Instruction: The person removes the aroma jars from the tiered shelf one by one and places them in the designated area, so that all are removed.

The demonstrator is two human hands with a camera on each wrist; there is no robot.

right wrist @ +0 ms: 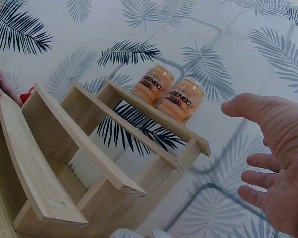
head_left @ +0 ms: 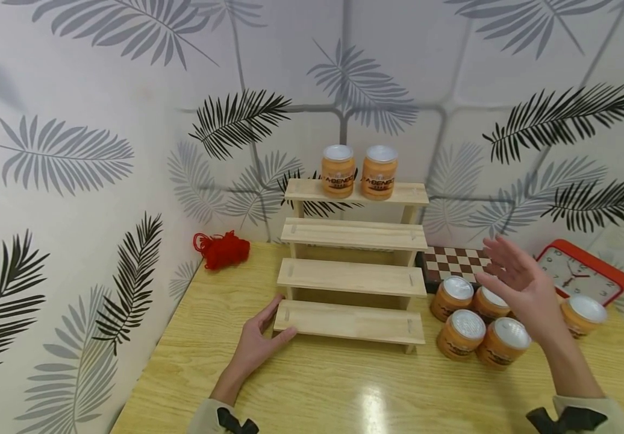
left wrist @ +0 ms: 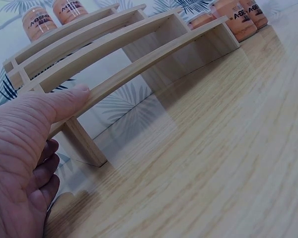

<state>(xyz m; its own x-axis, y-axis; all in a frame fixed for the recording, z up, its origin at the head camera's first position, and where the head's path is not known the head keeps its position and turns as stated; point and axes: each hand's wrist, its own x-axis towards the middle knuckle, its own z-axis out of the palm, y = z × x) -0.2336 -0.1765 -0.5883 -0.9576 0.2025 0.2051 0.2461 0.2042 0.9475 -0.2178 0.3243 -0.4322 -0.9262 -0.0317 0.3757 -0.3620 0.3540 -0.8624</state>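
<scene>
A stepped wooden shelf (head_left: 350, 274) with four tiers stands on the table. My left hand (head_left: 258, 340) holds the left end of its lowest tier; in the left wrist view the thumb (left wrist: 72, 99) lies along the board's front edge and the other fingers curl below it. Two orange cans with pale lids, a left can (head_left: 338, 172) and a right can (head_left: 379, 173), stand side by side on the top tier. My right hand (head_left: 523, 289) is raised over more orange cans at the shelf's right, fingers spread and nothing in them.
Several orange cans, one at the front (head_left: 461, 335), cluster right of the shelf, with another can (head_left: 583, 314) farther right. Behind them are a checkered board (head_left: 455, 260) and a red-framed clock (head_left: 583, 271). Red yarn (head_left: 225, 250) lies at the back left, against the patterned wall (head_left: 144, 150).
</scene>
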